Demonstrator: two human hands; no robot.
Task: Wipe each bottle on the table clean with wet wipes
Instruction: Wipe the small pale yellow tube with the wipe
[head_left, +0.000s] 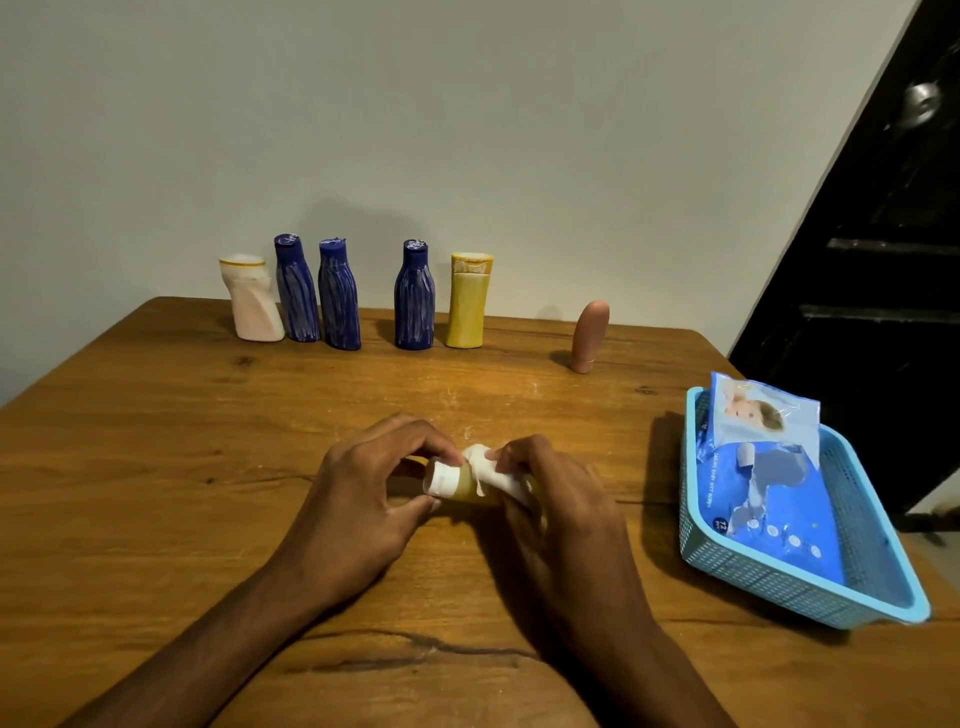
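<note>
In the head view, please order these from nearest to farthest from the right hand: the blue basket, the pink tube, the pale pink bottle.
From the right hand:
1. blue basket, to its right.
2. pink tube, standing beyond it.
3. pale pink bottle, far left of the back row.

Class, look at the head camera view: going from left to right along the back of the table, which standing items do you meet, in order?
Pale pink bottle → first blue bottle → second blue bottle → third blue bottle → yellow bottle → small pink tube.
</note>
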